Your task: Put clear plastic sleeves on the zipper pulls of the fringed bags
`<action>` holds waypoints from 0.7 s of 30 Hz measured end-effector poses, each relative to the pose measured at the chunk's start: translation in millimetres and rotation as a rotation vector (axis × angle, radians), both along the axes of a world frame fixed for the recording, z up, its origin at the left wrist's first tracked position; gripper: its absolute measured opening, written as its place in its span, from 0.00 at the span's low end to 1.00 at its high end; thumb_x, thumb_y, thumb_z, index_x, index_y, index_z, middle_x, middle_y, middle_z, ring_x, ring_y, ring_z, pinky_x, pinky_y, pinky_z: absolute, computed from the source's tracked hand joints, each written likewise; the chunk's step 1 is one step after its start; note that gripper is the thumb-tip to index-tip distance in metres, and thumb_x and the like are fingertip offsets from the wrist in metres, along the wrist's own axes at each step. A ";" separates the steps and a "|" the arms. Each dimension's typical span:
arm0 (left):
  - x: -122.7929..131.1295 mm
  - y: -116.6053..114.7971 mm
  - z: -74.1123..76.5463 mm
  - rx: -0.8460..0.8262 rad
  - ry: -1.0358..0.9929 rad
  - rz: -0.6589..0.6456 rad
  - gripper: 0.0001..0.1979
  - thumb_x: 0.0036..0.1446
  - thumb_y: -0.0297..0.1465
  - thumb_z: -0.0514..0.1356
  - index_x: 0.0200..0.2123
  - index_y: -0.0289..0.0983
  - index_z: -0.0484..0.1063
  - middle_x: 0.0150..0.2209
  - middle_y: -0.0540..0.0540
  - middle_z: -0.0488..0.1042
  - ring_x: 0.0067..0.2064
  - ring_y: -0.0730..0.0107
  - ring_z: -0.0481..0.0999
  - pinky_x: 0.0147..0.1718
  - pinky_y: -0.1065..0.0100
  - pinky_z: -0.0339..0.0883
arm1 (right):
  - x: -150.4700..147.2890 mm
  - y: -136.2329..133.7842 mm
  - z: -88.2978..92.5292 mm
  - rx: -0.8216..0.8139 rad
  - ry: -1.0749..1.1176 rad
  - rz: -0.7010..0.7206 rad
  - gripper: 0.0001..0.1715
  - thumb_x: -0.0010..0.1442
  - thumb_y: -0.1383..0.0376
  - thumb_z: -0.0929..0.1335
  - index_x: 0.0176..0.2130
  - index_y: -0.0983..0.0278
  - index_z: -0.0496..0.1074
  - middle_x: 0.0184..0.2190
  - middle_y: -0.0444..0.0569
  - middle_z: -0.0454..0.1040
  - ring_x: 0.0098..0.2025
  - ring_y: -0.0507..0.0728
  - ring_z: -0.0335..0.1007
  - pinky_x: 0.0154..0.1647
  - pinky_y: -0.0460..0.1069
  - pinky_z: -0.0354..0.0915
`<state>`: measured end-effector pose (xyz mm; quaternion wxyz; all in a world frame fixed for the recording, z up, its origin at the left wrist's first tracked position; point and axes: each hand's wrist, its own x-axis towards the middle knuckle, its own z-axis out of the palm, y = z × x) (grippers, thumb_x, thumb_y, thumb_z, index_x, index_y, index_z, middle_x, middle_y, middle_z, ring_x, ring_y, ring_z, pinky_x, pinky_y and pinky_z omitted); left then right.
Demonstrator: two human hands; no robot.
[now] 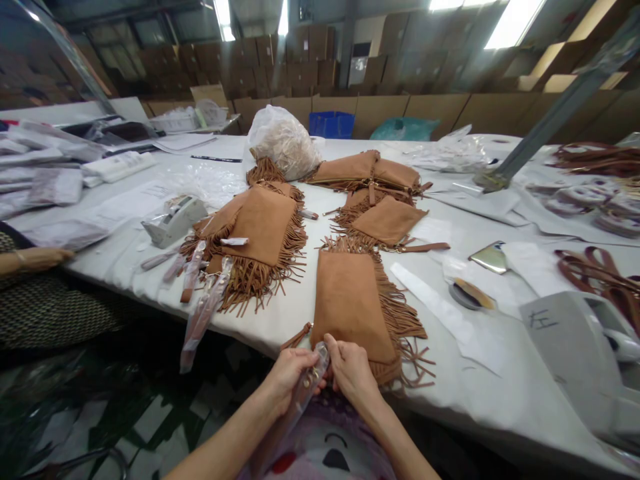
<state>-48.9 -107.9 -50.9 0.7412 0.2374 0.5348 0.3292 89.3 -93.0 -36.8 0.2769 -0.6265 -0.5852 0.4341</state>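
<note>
At the bottom centre of the frame, both hands are clamped on the top end of a brown strap (295,401) in a clear plastic sleeve, which slants down toward the lower edge in front of the person's body. The left hand (293,373) is on the left side of the sleeve, its thumb laid near the top and its fingers curled beneath with little gap between. The right hand (350,367) pinches the sleeve's upper right edge between thumb and bent fingers, close beside the left. Small metal fittings show through the plastic between them. Just beyond the fingertips, a tan fringed bag (353,300) lies flat near the front edge of the white counter (300,327), its fringe spread to the right; whether the right hand touches it, I cannot tell. Left of centre is a pile of similar bags (265,227), with more sleeved straps (207,317) hanging over the counter's edge. Further bags (390,220) lie above centre, near a bulging plastic sack (283,143). A small grey tape dispenser (175,221) stands left of the pile, and a larger dispenser (565,353) at the lower right. At the left edge, another person's hand (53,257) rests near plastic-wrapped packets (55,187).
</note>
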 end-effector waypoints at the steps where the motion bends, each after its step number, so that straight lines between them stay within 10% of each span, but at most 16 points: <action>1: 0.9 0.2 -2.1 0.004 0.008 0.013 0.20 0.42 0.44 0.67 0.27 0.30 0.72 0.20 0.45 0.74 0.19 0.72 0.71 0.18 0.73 0.64 | 1.0 -1.6 0.8 -0.032 0.007 -0.007 0.34 0.62 0.50 0.57 0.11 0.61 0.62 0.08 0.46 0.64 0.12 0.51 0.60 0.19 0.46 0.52; 15: -14.0 -22.4 6.2 0.102 0.139 -0.003 0.25 0.42 0.50 0.65 0.31 0.33 0.71 0.20 0.48 0.73 0.19 0.71 0.71 0.19 0.73 0.61 | -14.0 -30.1 -25.1 -0.231 0.511 -0.041 0.33 0.46 0.40 0.67 0.16 0.67 0.67 0.12 0.43 0.65 0.14 0.47 0.52 0.15 0.43 0.45; 21: -18.9 -26.6 -6.5 0.232 0.272 0.224 0.18 0.42 0.42 0.66 0.24 0.31 0.74 0.19 0.49 0.70 0.21 0.75 0.65 0.23 0.73 0.56 | -14.3 -30.5 -17.5 -0.307 0.507 -0.081 0.32 0.47 0.40 0.67 0.17 0.65 0.65 0.09 0.39 0.60 0.11 0.46 0.52 0.14 0.43 0.46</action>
